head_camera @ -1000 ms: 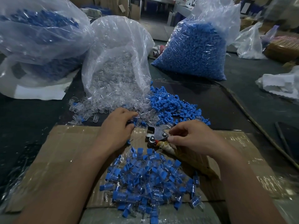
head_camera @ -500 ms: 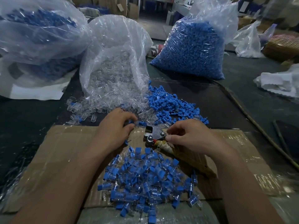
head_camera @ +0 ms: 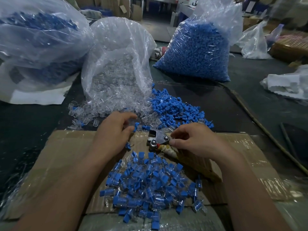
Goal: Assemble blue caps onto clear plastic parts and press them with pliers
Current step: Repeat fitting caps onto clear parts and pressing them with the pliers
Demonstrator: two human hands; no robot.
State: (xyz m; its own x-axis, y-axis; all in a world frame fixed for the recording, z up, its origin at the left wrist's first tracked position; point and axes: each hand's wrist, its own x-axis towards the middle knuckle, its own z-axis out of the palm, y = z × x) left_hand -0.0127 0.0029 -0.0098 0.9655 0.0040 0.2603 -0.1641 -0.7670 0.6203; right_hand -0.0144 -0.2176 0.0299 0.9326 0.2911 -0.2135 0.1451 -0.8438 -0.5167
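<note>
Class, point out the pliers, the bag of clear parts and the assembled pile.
pliers [head_camera: 158, 138], head view, metal head.
bag of clear parts [head_camera: 116, 72], head view, front wall.
assembled pile [head_camera: 150, 185], head view, middle.

Worker's left hand [head_camera: 113, 132] and right hand [head_camera: 191, 140], both bare, seen from a head-worn camera. The forearms [head_camera: 70, 189] are bare as well, uncovered all the way down to the frame's lower edge. The thumbnails [head_camera: 173, 143] on both hands look short and plain; finer detail is lost in the dim light.
</note>
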